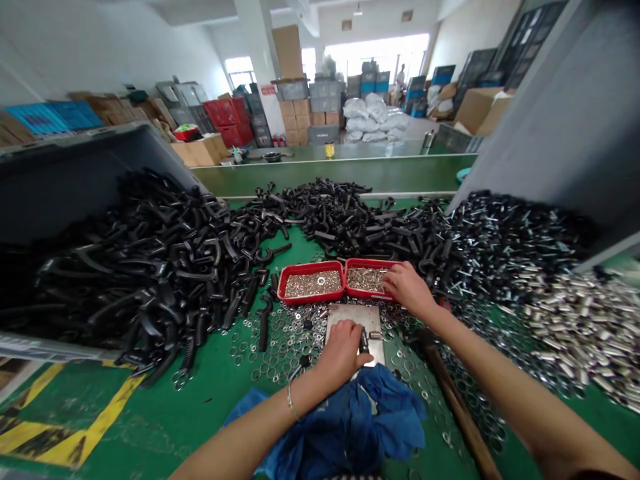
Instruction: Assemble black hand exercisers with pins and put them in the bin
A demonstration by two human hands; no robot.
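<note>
My left hand (344, 348) is closed round a black plastic part (364, 341) above a metal plate (353, 313); most of that part is hidden by my fingers. A small spring-like metal piece (375, 336) lies on the plate beside it. My right hand (409, 288) dips its curled fingertips into the right red tray (373, 295), among small metal pins (361, 279). What those fingertips pinch, if anything, is hidden. Touching that tray on its left is another red tray (311, 300) with tiny metal pieces and a washer (321, 281) on top. A blue cloth (345, 427) lies below my hands.
Black handle-shaped parts (215, 247) spill from a grey bin (165, 150) at left. Metal rings (280, 353) are scattered round the plate. A wooden-handled hammer (457, 400) lies beneath my right forearm. Black-headed bolts (505, 233) and metal sleeves (575, 327) are heaped at right.
</note>
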